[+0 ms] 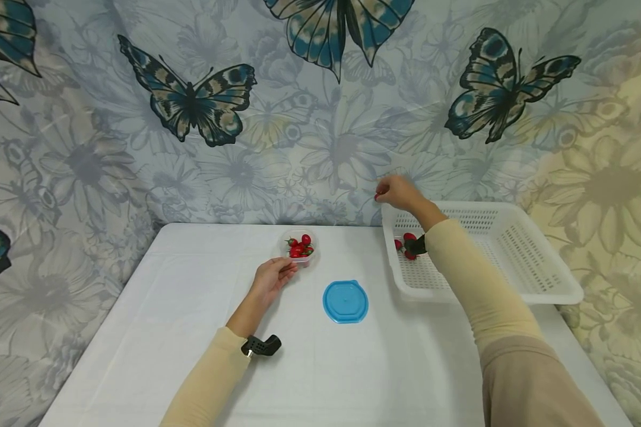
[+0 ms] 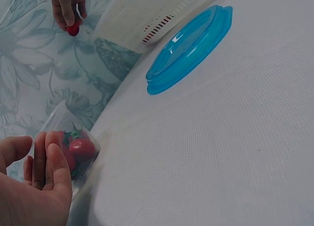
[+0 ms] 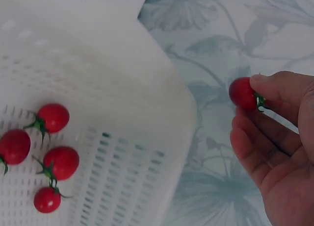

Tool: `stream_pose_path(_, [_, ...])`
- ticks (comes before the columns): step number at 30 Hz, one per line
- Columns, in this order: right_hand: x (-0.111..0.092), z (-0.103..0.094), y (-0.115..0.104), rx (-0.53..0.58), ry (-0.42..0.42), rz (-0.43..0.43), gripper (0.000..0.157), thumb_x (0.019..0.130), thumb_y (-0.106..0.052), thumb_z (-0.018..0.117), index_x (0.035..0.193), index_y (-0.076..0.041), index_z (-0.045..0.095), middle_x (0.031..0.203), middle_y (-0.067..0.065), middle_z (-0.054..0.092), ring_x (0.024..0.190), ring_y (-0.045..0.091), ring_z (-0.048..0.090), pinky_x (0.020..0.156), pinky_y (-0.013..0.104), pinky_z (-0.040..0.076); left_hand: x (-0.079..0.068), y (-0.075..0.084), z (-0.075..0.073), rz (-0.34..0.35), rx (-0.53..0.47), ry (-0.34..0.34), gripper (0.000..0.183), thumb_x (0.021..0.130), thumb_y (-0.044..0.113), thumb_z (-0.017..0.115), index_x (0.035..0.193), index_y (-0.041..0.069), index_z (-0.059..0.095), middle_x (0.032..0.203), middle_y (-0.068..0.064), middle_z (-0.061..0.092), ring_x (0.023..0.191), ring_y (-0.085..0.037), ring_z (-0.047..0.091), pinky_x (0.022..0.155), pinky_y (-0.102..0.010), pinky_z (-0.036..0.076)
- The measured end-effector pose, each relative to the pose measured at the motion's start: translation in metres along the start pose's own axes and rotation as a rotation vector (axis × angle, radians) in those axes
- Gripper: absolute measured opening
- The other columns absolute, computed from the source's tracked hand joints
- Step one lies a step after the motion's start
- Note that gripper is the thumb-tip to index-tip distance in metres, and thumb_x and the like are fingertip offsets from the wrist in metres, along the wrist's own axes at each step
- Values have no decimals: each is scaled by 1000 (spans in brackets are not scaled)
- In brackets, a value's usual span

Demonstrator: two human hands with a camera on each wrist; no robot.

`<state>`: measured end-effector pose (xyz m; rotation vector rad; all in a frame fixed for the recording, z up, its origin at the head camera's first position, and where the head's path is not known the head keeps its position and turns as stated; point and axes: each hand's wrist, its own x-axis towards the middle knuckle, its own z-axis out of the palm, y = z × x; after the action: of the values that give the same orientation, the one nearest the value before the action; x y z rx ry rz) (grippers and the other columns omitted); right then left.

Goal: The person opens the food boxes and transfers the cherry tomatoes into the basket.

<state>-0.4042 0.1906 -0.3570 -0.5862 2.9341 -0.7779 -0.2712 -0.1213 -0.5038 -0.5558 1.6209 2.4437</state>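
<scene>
Head view: to carry well, I judge, clear the rim of the white basket (image 1: 550, 273) beside my right fingers and steady the clear container (image 1: 305, 259) at my left fingertips. My left hand (image 1: 271, 277) is extended, gripping nothing, contact unconfirmed. My right hand (image 1: 400, 193) pinches one red tomato (image 3: 241, 94) between thumb and fingertips; apply light, even pressure.
</scene>
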Motion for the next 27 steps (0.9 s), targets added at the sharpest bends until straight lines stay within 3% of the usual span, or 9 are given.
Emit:
stream_pose_path(11, [-13,-8,20,-43,28,30,23,87,-6,65,104,10,63,106,28,64,99,40,59,87,51,49,-2,1,1,-4,12,11,11,96,7,58,105,2,56,85,-2,69,74,-7,68,69,-16,56])
stream_pose_path(27, [-36,-2,55,-53,-27,145,25,89,-9,62,106,10,63,107,28,64,97,40,60,83,51,51,-3,0,0,4,23,3,14,97,8,57,109,1,56,81,1,68,76,-7,68,71,-16,56])
